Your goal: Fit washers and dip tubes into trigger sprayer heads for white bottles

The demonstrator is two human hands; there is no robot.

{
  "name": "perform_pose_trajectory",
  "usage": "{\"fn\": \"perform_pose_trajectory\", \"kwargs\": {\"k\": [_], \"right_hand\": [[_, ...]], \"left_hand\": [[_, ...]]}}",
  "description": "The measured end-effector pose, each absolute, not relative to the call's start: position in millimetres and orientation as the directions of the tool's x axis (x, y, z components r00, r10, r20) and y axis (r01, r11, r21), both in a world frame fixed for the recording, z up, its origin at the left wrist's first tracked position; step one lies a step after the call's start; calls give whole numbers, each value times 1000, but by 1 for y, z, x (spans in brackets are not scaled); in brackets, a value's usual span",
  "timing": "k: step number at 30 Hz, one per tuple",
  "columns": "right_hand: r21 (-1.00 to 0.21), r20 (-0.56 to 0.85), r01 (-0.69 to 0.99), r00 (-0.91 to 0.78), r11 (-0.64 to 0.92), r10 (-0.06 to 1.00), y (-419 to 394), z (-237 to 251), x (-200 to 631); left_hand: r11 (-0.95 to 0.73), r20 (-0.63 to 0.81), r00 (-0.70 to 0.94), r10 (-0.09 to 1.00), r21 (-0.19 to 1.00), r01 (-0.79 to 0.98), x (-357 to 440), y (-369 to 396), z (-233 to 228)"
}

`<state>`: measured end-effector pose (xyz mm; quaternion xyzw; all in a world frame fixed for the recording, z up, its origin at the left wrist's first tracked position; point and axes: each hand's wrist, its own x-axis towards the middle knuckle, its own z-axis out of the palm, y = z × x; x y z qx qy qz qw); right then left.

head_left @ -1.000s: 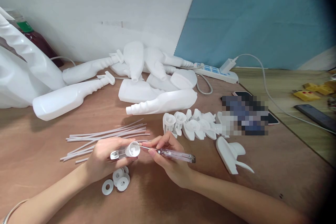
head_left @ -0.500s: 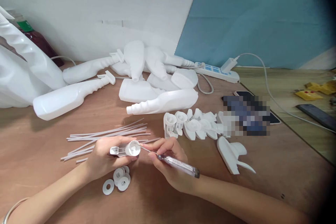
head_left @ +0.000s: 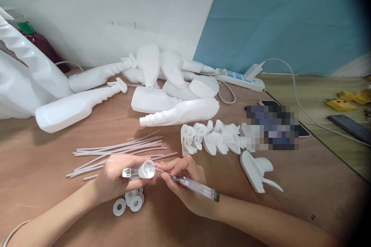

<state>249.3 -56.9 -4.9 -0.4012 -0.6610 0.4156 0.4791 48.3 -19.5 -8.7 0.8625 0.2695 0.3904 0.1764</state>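
My left hand (head_left: 111, 173) is wrapped round a white trigger spray head (head_left: 147, 170), its round collar facing up toward me. A screwdriver (head_left: 197, 187) with a clear handle lies in my right hand (head_left: 189, 173). The fingers pinch it near the thin metal shaft, and its tip reaches the collar's rim; whether it touches the inside I cannot tell. Just below my left hand are several flat white ring washers (head_left: 136, 203), partly covered by it. Behind that hand, thin white tubes (head_left: 116, 148) lie spread on the table.
Several more spray heads (head_left: 214, 139) stand clustered right of centre, with a single one (head_left: 256, 171) nearer me. White spray bottles (head_left: 185, 112) lie piled toward the wall; others (head_left: 66, 110) are at left. Phones (head_left: 304, 130) and a power strip (head_left: 240, 79) are at right.
Both hands have shifted slightly down toward me, with the spray head and screwdriver. The screwdriver's handle end has dropped a little. Both grips stay the same.
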Motion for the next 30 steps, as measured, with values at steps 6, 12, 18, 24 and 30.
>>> {"fn": "perform_pose_trajectory", "kwargs": {"k": [6,12,18,24,30], "right_hand": [[-988,146,-96,-306,122,941,-47,1,255],[-988,135,-109,-306,107,942,-47,-1,256],[-987,128,-131,-317,90,940,-47,-3,257],[-987,121,-143,-318,79,940,-48,-4,257],[-980,140,-179,-320,86,937,-47,-4,257]], "left_hand": [[-773,565,556,610,578,261,48,-20,-8],[-755,563,536,629,607,249,51,-19,-3],[-748,548,546,633,615,249,50,-18,-2],[-729,543,542,641,653,208,48,-18,-7],[-693,514,536,670,693,201,47,-19,-9]]}}
